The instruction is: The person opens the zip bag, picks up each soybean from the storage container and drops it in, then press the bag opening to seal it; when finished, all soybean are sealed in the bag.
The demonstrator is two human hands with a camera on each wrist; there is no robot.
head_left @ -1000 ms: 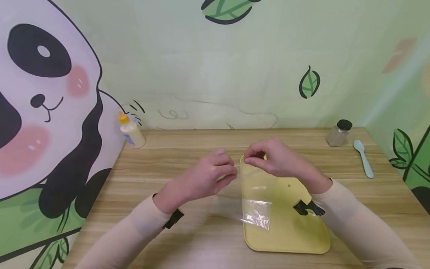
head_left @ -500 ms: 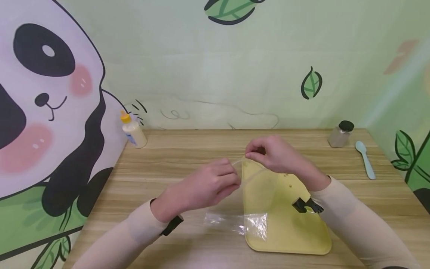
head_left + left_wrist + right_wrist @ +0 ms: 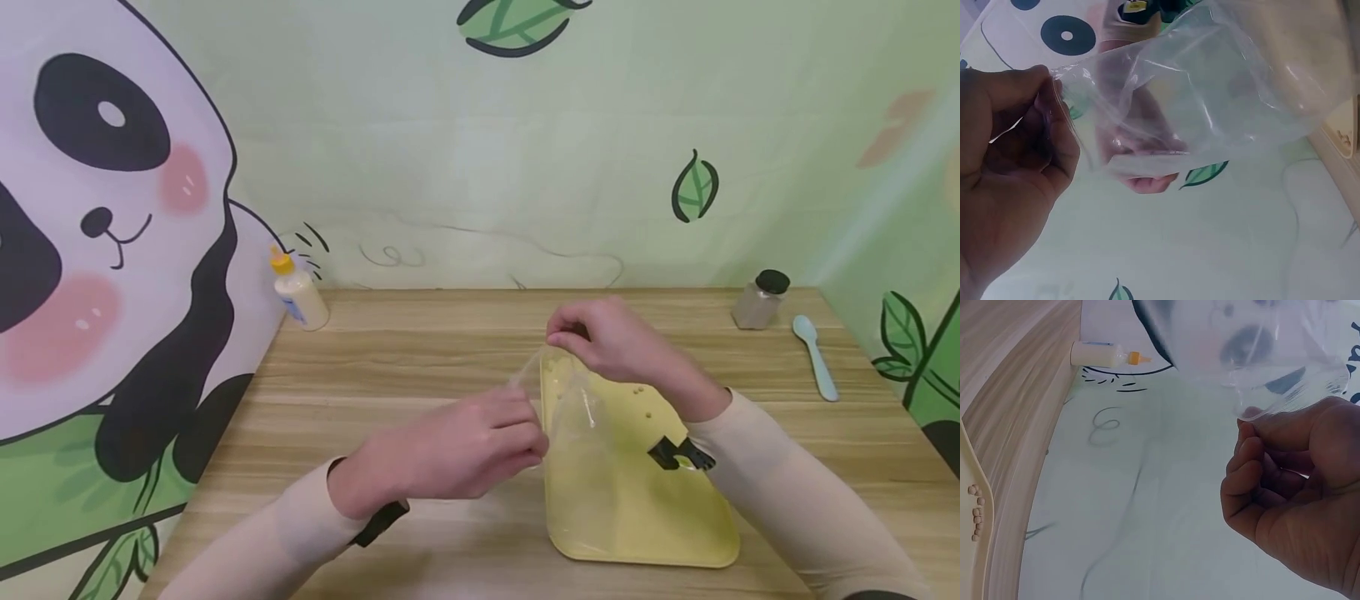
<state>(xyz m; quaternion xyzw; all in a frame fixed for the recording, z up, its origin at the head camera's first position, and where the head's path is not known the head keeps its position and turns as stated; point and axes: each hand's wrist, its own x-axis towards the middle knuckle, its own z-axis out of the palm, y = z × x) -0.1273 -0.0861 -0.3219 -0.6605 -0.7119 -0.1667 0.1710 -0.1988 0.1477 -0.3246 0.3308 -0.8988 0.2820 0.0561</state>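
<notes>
A clear, thin plastic bag hangs between my two hands over the left part of a yellow tray. My left hand pinches one side of its mouth between thumb and fingers, lower and nearer to me. Up by the tray's far left corner, my right hand pinches the other side of the mouth. The left wrist view shows the see-through bag spread wide and creased, with the right hand visible behind it. Several small beige pellets lie in the tray at its far end.
A glue-like bottle with a yellow cap stands at the back left of the wooden table. At the back right are a small clear jar with a black lid and a pale blue spoon. A printed wall rises behind.
My left hand has moved down and slightly right, widening the gap to the right hand, which has barely moved. The bag has swung and now hangs lengthwise over the tray.
</notes>
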